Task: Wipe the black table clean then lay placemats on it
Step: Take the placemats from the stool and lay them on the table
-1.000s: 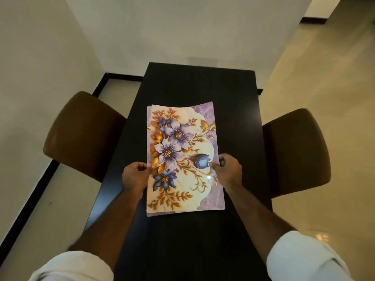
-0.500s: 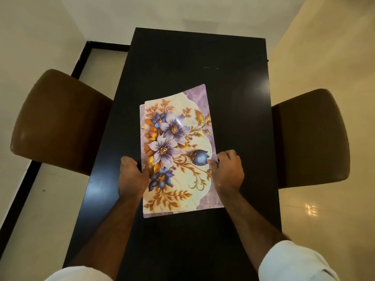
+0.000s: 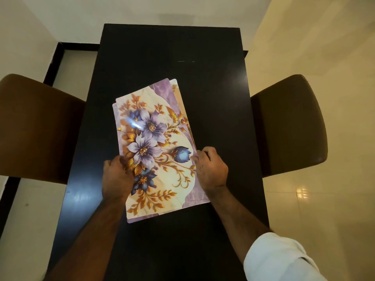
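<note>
A stack of floral placemats (image 3: 158, 147), purple and cream with gold leaves, lies lengthwise in the middle of the black table (image 3: 170, 57). The top mat is skewed, so edges of the mats below show at the left and upper right. My left hand (image 3: 116, 177) grips the stack's left edge, thumb on top. At the right edge my right hand (image 3: 211, 169) pinches the mats with curled fingers. How many mats are in the stack I cannot tell.
A brown chair (image 3: 38, 126) stands at the table's left side and another brown chair (image 3: 290, 122) at its right. The table's far end meets a white wall (image 3: 162, 9). Glossy cream floor tiles (image 3: 324, 199) lie to the right.
The top placemat has rotated, its far end swinging right, so the mats beneath fan out. Both hands have kept their hold on the edges. The camera has tilted further down over the table.
</note>
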A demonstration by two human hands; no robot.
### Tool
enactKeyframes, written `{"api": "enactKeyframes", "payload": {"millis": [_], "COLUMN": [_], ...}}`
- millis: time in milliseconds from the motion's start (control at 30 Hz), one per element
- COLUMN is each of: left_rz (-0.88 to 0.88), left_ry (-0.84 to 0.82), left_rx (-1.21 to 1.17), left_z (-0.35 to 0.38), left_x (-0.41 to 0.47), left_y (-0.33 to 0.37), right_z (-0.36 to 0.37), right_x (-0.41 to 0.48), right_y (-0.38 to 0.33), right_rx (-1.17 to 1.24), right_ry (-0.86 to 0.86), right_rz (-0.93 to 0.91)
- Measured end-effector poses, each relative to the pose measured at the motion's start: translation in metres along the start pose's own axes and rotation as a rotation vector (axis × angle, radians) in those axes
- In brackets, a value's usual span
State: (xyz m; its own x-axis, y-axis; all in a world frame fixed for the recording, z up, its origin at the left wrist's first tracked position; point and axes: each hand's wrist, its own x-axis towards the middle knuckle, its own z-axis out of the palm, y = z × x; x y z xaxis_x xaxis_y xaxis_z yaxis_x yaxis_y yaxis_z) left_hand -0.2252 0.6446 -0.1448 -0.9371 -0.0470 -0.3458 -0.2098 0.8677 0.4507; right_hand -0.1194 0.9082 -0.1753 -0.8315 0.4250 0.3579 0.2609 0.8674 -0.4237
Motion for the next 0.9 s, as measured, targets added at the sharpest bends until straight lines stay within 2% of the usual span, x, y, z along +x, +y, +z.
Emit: {"api": "enactKeyframes", "payload": {"millis": [100, 233, 333, 400, 467, 567, 633, 733, 900], "left_rz": [0.007, -0.004, -0.008, -0.044, -0.1, -0.089, -0.07, -0.074, 0.113], "left_ry": [0.009, 0.014, 0.017, -0.013, -0.016, 0.048, 0.078, 0.064, 0.004], "left_rx": [0.009, 0.024, -0.054, -0.107, -0.179, -0.176, -0.197, -0.433, -0.761], "left_z": [-0.002, -0.006, -0.006, 0.008, 0.005, -0.012, -0.013, -0.019, -0.023], "left_x": [-0.002, -0.002, 0.003, 0.024, 0.022, 0.004, 0.007, 0.01, 0.011], "left_y": [-0.002, -0.001, -0.006, -0.038, -0.04, -0.019, -0.019, 0.001, 0.092], "right_z": [0.002, 0.008, 0.006, 0.003, -0.002, -0.006, -0.012, -0.037, -0.087], "right_x": [0.0, -0.001, 0.004, 0.007, 0.009, 0.014, 0.018, 0.033, 0.075], "right_y": [0.0, 0.004, 0.005, 0.002, -0.003, -0.005, 0.0, 0.02, 0.076], "right_rx": [0.024, -0.01, 0.006, 0.05, 0.133, 0.224, 0.425, 0.748, 0.902], "right_ry": [0.007, -0.147, -0.216, -0.233, -0.29, -0.411, -0.461, -0.408, -0.283], "right_rz": [0.029, 0.023, -0.025, -0.073, -0.098, 0.032, 0.161, 0.293, 0.531]}}
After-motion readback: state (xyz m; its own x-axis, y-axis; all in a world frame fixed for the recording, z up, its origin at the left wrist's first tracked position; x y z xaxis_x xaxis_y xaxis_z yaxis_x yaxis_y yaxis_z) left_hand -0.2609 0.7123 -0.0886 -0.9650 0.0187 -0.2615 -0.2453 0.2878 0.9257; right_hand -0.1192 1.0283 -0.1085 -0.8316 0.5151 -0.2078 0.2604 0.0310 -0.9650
